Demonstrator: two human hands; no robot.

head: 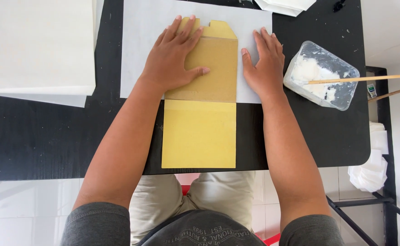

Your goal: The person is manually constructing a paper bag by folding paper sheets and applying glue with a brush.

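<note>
A yellow-brown paper piece (200, 132), cut like an unfolded envelope, lies on the black table (40, 136). Its upper half is folded over, showing the dull brown side (218, 68), with two tabs at the far end. My left hand (172, 57) lies flat on that folded half, fingers spread. Flat beside its right edge rests my right hand (264, 61), on the white sheet (140, 27) beneath. Neither hand holds anything.
A clear plastic tub (321, 75) of white paste stands at the right, with a wooden stick (359, 79) resting in it. A stack of white paper (36, 45) fills the far left. Folded white pieces (371, 171) sit on a stand at the right.
</note>
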